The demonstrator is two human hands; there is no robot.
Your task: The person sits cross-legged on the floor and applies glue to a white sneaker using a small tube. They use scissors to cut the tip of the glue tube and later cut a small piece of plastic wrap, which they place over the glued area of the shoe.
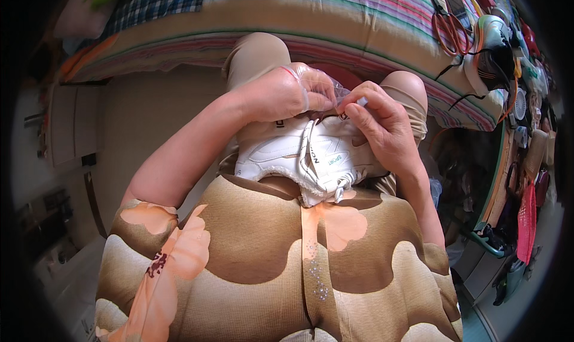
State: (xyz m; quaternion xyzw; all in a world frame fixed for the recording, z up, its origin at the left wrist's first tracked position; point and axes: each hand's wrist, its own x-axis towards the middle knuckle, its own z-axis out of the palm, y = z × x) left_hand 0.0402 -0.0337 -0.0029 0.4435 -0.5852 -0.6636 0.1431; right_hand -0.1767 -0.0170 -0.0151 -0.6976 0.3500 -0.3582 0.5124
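Note:
A white sneaker (281, 150) with laces and dark printed lettering lies sideways across my lap, its fleecy edge toward my body. Over its far side my left hand (293, 94) is closed, with thin clear plastic (339, 92) about its fingers; a thin red line runs near the wrist. Facing it, my right hand (382, 115) pinches a small white piece (362, 101) between thumb and fingers. The fingertips of both hands nearly meet at the shoe's far edge. What lies right between them is too small to make out.
Beyond my knees stands a bed with a striped cover (335, 19). Red-handled scissors (449, 34) and another shoe (493, 49) with dark laces rest at its right end. Many items crowd the right side, with a pink mesh bag (527, 222) hanging. A white cabinet (72, 124) stands left.

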